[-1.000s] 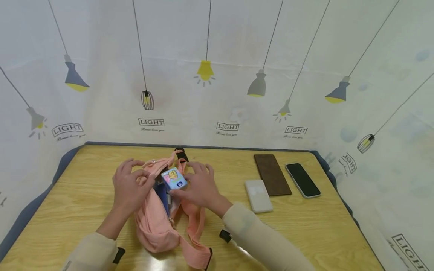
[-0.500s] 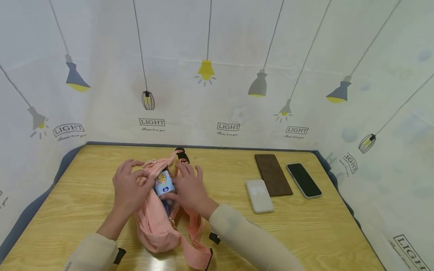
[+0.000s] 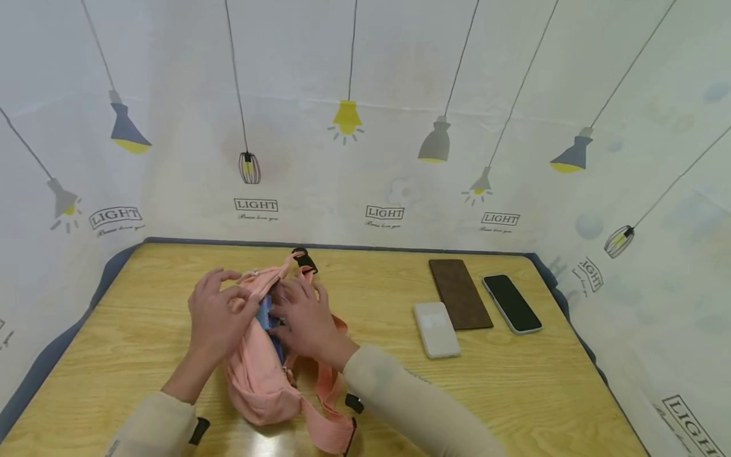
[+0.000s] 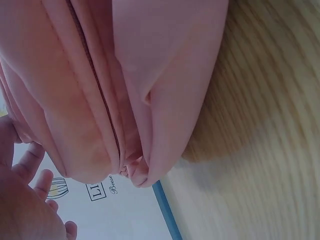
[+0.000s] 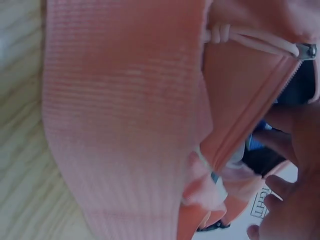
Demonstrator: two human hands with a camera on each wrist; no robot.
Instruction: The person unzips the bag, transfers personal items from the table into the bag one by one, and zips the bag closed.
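Note:
A pink waist bag (image 3: 264, 381) lies on the table with its zipped opening spread apart. My left hand (image 3: 219, 314) pinches the far left edge of that opening between thumb and finger; in the left wrist view the bag's folded side fills much of the frame. My right hand (image 3: 305, 317) reaches into the opening, thumb and index finger spread, fingertips at a small light-blue pack (image 3: 265, 312). Most of the pack is now down inside the bag. In the right wrist view the zip pull (image 5: 306, 51) shows beside the opening, with blue between the fingers.
To the right lie a white rectangular power-bank-like block (image 3: 436, 330), a dark brown flat wallet (image 3: 460, 294) and a phone (image 3: 511, 304). The bag's pink strap (image 3: 331, 431) trails toward the near side, and a black buckle (image 3: 304, 260) lies beyond the bag.
My right hand has moved left and down into the bag with the blue pack, and its fingers have spread there. My left hand keeps its pinch on the opening's edge.

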